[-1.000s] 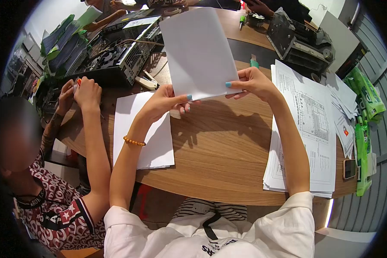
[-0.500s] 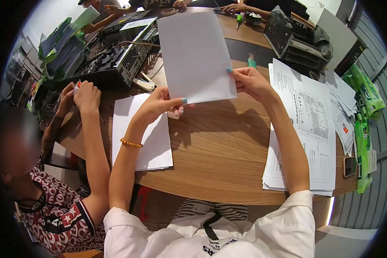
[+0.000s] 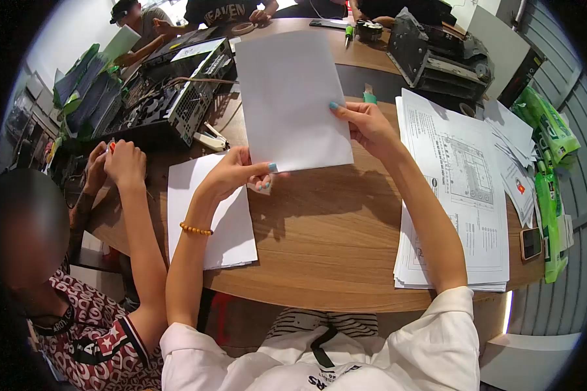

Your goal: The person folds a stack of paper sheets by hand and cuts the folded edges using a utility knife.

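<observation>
A blank white sheet (image 3: 293, 98) is held up above the wooden table (image 3: 319, 247), between my two hands. My left hand (image 3: 236, 174) pinches its lower left corner, thumb in front. On the sheet's right edge, my right hand (image 3: 366, 127) grips with the thumb on the face and the fingers behind. Below my left wrist lies a stack of blank white paper (image 3: 231, 234). To the right, partly under my right forearm, sits a stack of printed sheets (image 3: 463, 169) with a line drawing.
An opened computer case (image 3: 176, 98) stands at the back left, with white-handled pliers (image 3: 210, 138) beside it. A co-worker's hands (image 3: 125, 163) are at the left. Farther right are a metal frame (image 3: 437, 62), green packets (image 3: 549, 130) and a phone (image 3: 531, 244).
The held sheet and both my hands appear slightly lower and farther left in the view. Most of the scene has shifted too, as the camera moved. Both hands still grip the sheet.
</observation>
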A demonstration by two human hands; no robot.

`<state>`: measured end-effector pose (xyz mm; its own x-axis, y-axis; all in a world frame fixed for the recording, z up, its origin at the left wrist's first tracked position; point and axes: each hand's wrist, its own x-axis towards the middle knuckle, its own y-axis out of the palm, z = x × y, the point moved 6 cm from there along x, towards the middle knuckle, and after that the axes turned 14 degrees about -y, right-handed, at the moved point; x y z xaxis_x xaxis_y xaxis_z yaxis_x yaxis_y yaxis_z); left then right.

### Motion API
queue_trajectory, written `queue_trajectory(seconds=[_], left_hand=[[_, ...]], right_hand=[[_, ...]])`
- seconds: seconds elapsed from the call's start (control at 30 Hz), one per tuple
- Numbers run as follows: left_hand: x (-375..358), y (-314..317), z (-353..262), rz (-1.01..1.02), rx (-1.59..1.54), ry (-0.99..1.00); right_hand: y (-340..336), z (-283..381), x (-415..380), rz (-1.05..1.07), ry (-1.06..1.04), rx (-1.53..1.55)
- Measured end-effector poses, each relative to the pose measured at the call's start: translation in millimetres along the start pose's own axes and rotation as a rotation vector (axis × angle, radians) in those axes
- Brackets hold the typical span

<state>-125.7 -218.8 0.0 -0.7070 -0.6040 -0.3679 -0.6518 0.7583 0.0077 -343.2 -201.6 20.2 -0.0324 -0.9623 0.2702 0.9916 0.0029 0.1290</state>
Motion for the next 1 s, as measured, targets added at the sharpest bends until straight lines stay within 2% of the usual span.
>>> queue_trajectory(seconds=[0.1,0.23,0.3,0.37,0.5,0.57,0.67,0.8,0.87,1.0], left_hand=[[-1,-2,1,0.014,0.044,0.014],[2,1,2,0.045,0.017,0.006],[1,3,0,0.051,0.026,0.031],[-2,4,1,0.062,0.018,0.005],[2,3,8,0.08,0.018,-0.026],[0,7,4,0.09,0.002,-0.013],[0,6,7,0.118,-0.015,-0.036],[0,9,11,0.163,0.063,-0.054],[0,10,10,0.175,0.028,-0.052],[-6,13,5,0.199,0.063,-0.055]], right_hand=[[1,5,-2,0.03,0.061,0.032],[-3,0,1,-0.028,-0.03,0.1],[-8,-4,2,-0.092,-0.011,0.098],[-5,-6,0,-0.004,0.058,0.105],[-4,-7,1,-0.123,0.002,0.217],[-10,-9,4,-0.05,-0.036,0.177],[-1,3,-5,-0.14,0.059,0.108],[-11,-7,3,-0.042,-0.023,0.122],[-12,-8,0,-0.163,-0.034,0.165],[-10,4,-3,-0.15,0.007,0.118]])
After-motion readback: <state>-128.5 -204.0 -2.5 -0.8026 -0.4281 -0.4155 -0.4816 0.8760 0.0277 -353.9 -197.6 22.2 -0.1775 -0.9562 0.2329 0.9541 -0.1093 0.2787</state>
